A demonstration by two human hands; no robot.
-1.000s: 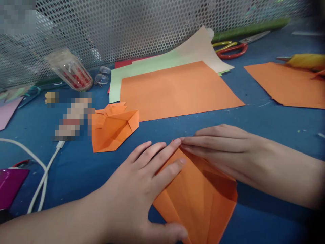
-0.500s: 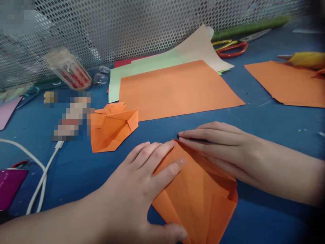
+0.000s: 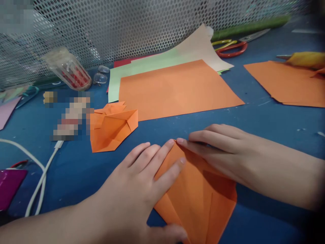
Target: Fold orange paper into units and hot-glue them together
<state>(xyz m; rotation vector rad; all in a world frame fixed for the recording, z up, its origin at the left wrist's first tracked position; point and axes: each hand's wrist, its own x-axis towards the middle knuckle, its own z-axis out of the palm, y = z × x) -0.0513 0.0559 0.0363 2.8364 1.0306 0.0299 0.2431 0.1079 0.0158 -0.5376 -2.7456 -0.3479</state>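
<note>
Inspector: Blue work surface [image 3: 266,115], matte and scuffed, backed by a perforated metal screen [image 3: 139,27]. Report hand pose.

Operator: Left hand [image 3: 137,189] enters from the lower left, forearm low over the surface, palm down. Right hand [image 3: 220,149] enters from the right, forearm nearly level, palm down, fingers pointing left.

Inspector: Material under the hands?

Operator: Folded orange paper [image 3: 200,196]: smooth stock with several sharp creases and a kite-like outline, its point at the far end. It lies flat on the surface at lower centre, directly before the person.

Inspector: Hand opening and contact?

Operator: Left hand: fingers spread wide and flat, pressing the left flap, thumb at the near edge. Right hand: fingers straight and close together, laid flat along the upper right edge. Fingertips of both hands meet at the point. Neither hand grasps anything.

Inspector: Surroundings?

Operator: Small folded orange piece [image 3: 111,128] lies to the left, apart from the hands. Flat orange sheet [image 3: 177,89] lies beyond, stacked on a pale green sheet [image 3: 114,84] and a beige sheet [image 3: 200,47] with a curled far corner. Red-handled scissors [image 3: 232,49] rest near the screen. White cable [image 3: 40,179] runs along the left.
</note>
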